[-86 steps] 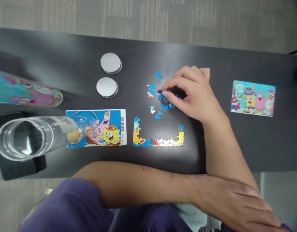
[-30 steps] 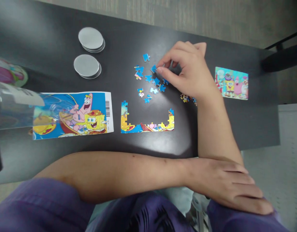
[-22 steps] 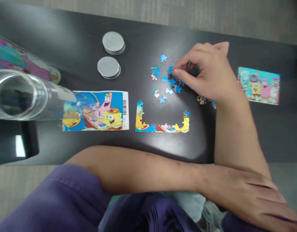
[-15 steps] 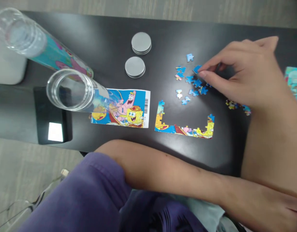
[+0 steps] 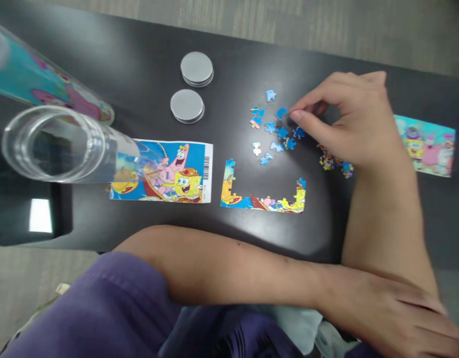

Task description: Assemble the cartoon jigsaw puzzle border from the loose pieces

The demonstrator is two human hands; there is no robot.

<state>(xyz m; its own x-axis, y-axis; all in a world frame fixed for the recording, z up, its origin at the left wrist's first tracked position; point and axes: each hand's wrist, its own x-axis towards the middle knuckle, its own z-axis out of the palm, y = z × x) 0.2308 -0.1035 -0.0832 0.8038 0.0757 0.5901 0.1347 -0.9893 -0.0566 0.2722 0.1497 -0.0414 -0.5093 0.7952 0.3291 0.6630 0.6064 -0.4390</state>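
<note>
My right hand [image 5: 337, 112] hangs over a loose cluster of puzzle pieces, thumb and forefinger pinched at the right edge of a blue puzzle piece [image 5: 281, 113]. Several blue pieces [image 5: 282, 133] lie just below and around those fingertips. A pale blue piece [image 5: 270, 95] lies apart above them. Nearer my body is a joined U-shaped puzzle border [image 5: 264, 204], with its top side open. My left forearm crosses in front of me, and my left hand [image 5: 397, 313] rests by my right elbow, fingers stretched out and holding nothing.
A printed picture card [image 5: 192, 164] lies left of the border, under a clear jar [image 5: 117, 144]. Behind stand a printed tube [image 5: 57, 89] and two silver lids [image 5: 197, 67] [image 5: 187, 105]. A dark tablet-like device [image 5: 61, 214] is at left. More pieces [image 5: 347, 169] and another card [image 5: 430, 144] lie right.
The view has swung to the right, so everything sits further left in it. My right hand shifted slightly at the blue piece. More of my left hand shows.
</note>
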